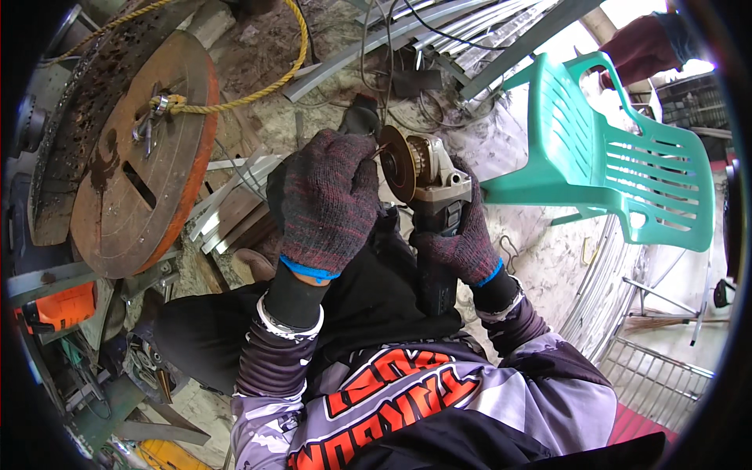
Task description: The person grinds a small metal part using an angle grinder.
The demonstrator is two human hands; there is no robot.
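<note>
In my right hand [468, 249], which wears a dark knit glove with a blue cuff, is an angle grinder [440, 184]. The fingers wrap round its black body below the metal gear head. The grinder's thin brown disc [398, 164] faces left, edge-on to my other hand. My left hand [329, 200], in a matching glove, is closed just left of the disc. A thin tip shows between its fingers and the disc; the rest of what it grips is hidden. Beyond the left knuckles is a dark object [360, 116] whose kind I cannot make out.
A green plastic chair [580, 149] lies tipped at the right. Metal bars [470, 35] fill the far side, with cables [388, 47] across them. At left stands a round wooden disc [141, 172] with yellow rope [258, 98]. Another person's dark red and blue-clad limb [642, 47] shows far right.
</note>
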